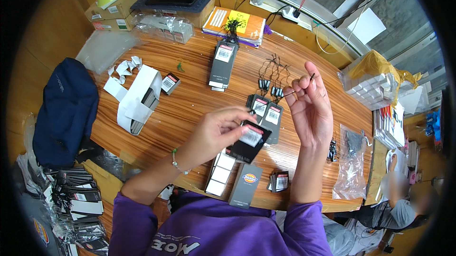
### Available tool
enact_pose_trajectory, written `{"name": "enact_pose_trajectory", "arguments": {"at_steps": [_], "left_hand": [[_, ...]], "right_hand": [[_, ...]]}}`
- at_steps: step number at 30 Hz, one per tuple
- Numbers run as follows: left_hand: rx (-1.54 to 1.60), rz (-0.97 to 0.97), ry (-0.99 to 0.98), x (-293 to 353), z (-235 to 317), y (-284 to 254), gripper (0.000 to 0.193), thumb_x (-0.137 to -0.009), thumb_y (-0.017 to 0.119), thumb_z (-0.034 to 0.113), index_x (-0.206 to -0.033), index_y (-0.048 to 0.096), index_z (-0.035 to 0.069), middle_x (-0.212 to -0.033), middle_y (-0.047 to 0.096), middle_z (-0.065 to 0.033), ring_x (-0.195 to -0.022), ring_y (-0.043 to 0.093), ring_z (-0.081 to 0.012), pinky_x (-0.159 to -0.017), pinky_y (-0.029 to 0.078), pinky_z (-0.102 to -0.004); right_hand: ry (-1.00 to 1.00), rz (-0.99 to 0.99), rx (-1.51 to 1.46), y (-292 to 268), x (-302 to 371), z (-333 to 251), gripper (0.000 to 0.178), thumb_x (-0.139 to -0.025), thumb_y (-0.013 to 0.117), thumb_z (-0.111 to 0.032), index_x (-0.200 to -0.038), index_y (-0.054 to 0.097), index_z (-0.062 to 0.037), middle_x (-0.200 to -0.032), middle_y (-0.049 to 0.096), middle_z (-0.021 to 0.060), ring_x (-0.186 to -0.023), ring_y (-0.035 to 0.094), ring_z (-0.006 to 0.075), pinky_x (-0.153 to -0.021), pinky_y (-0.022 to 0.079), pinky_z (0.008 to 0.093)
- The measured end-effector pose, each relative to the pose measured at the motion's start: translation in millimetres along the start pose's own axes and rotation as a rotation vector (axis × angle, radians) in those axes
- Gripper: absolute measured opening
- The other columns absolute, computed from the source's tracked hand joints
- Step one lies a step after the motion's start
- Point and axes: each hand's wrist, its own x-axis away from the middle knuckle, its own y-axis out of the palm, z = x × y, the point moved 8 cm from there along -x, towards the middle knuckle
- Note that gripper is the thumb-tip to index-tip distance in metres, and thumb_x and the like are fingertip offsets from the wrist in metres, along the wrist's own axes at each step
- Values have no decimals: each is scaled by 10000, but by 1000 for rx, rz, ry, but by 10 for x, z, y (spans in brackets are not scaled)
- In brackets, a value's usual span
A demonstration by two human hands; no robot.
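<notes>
My left hand [216, 130] grips a dark hang tag [247, 149] by its top, and a white label shows on the tag's face. Raised to the right, my right hand [311, 109] pinches a thin black string [286, 96] between its fingertips, and the string slants down toward the tags. Behind the held tag lie more grey hang tags [272, 119] with labels. Several black strings [274, 73] with small dark ends spread beyond them. Closest to me are a strip of white labels [221, 173], a grey tag stack [245, 187] and a small stack of labelled cards [280, 181].
A strung tag stack [222, 66] lies farther back. On the left are a paper-wrapped bundle [137, 106], a small card stack [169, 83] and a navy bag [71, 109]. A clear plastic bag [350, 165] and a wrapped carton [368, 85] are right. Another person [399, 206] sits far right.
</notes>
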Motion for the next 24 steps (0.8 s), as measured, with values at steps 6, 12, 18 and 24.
{"name": "enact_pose_trajectory", "arguments": {"at_steps": [6,12,18,24], "left_hand": [[-308,245,224,-23,388,-366,218,-812,557,-71,-1028,580,-48,-1121,537,-108,-899,586,-106,-746,497,-201],[-349,318,237,35,452,-431,273,-801,581,-73,-1070,563,-32,-974,619,-79,-843,607,-103,-713,492,-195],[-401,350,270,63,483,-386,274,-787,600,-69,-1051,547,-20,-977,623,-75,-853,615,-115,-697,486,-199],[-421,339,262,70,465,-370,246,-784,607,-64,-1020,557,-19,-971,624,-77,-849,618,-119,-694,493,-206]], "right_hand": [[-36,-67,462,142,119,37,122,-822,592,-16,-942,580,0,-816,640,94,-776,620,152,-716,495,268],[-91,-85,1003,287,179,290,137,-783,588,32,-916,559,16,-697,574,22,-643,535,68,-587,422,197],[-80,-148,1189,427,260,406,263,-764,553,52,-1002,459,-10,-640,525,48,-567,514,98,-526,423,233],[-120,-118,1215,427,272,421,258,-752,562,59,-976,455,-11,-634,534,60,-551,522,112,-520,431,237]]}}
